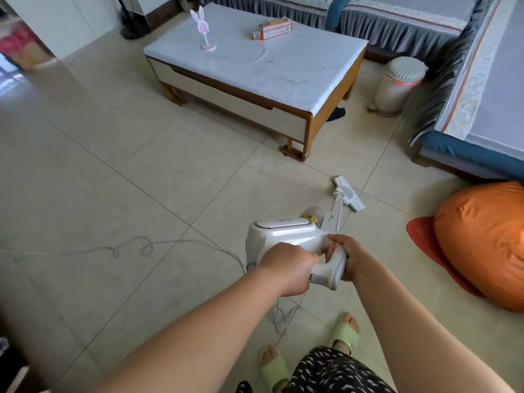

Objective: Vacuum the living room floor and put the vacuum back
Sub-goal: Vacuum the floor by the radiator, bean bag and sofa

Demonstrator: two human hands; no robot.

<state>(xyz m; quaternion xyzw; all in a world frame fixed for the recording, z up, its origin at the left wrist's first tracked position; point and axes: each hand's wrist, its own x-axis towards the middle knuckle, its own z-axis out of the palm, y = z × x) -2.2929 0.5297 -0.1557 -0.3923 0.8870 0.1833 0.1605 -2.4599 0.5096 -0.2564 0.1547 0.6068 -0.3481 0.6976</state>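
This is a lived-in home, its living room. A low wooden table with a white marble-look top (pixel 255 63) stands on a floor of large pale beige glazed tiles (pixel 113 165). On the table, a pink rabbit-eared stand ornament (pixel 202 28) sits near the far left corner, and an orange and white carton (pixel 273 29) lies by the far edge. Blue sofas with grey frilled covers (pixel 482 80) wrap round the far and right sides. A white ribbed-lid pedal bin (pixel 397 83) stands between table and sofa (a household touch), and an orange fabric beanbag (pixel 482 242) slumps on the floor.
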